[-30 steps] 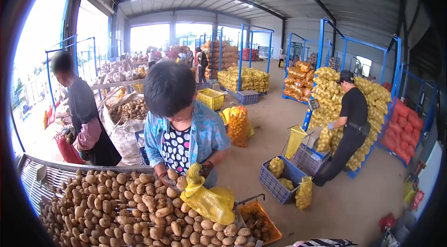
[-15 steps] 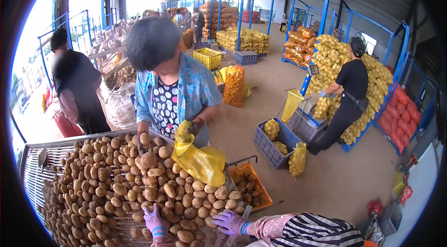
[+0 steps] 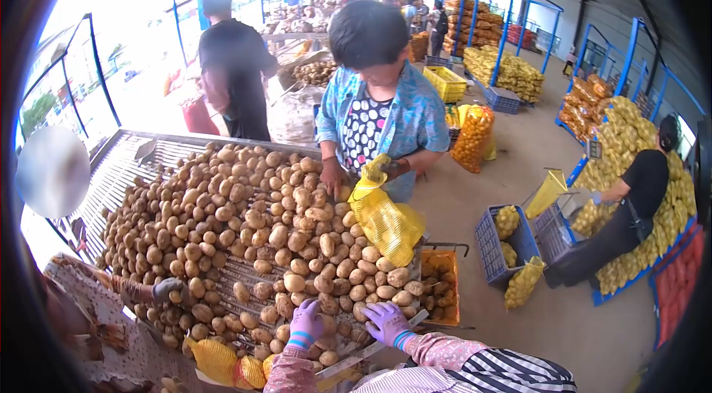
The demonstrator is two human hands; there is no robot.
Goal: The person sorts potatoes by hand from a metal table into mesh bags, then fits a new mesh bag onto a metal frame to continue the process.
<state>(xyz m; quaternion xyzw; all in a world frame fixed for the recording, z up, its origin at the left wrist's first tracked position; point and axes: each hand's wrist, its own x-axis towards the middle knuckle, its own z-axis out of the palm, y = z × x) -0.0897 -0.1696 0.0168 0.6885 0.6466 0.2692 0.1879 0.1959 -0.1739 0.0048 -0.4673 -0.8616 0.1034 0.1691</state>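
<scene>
Many brown potatoes (image 3: 278,237) lie heaped over a slatted metal sorting table (image 3: 133,159). My left hand (image 3: 306,323), in a purple glove with blue cuff bands, rests on potatoes near the table's front edge, its fingers apart. My right hand (image 3: 387,322), gloved alike, lies to the right with fingers spread over potatoes by the table's metal rim. Neither hand grips a potato that I can see. Across the table a person in a blue patterned shirt holds a yellow mesh bag (image 3: 387,222) and reaches into the heap.
An orange crate (image 3: 443,274) of potatoes stands off the table's right end. At the left, another person's gloved hand (image 3: 170,290) touches the heap, near yellow mesh bags (image 3: 215,360). Blue crates (image 3: 489,245) and stacked yellow sacks (image 3: 645,237) stand at right, beside a worker.
My view has turned left, bringing the person at left into sight. My hands have come closer together over the potatoes. The opposite person's bare-bag hand has lowered to the heap.
</scene>
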